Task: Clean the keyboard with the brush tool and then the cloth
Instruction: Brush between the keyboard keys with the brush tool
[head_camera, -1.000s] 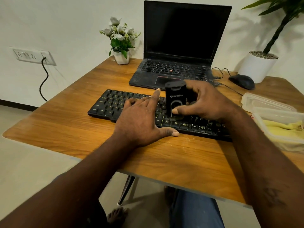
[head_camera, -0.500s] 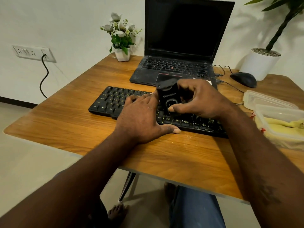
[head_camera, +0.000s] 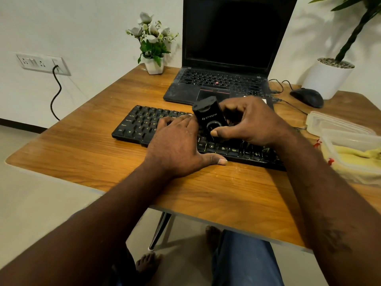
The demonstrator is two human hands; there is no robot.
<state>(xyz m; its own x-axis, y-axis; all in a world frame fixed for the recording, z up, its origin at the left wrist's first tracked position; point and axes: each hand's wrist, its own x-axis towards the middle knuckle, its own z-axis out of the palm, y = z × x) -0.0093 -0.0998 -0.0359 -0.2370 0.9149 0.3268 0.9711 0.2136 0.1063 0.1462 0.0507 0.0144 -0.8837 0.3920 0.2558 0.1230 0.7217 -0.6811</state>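
White wall behind, wooden bench below: my right hand, clamped on the brush tool, has swept it left along the keyboard toward my flat, open left hand; brushing continues, cloth waits at right.

Left of the left grip, bare surface runs open to the edge. Behind the right grip, the laptop blocks passage; to its right, plastic containers crowd the surface.
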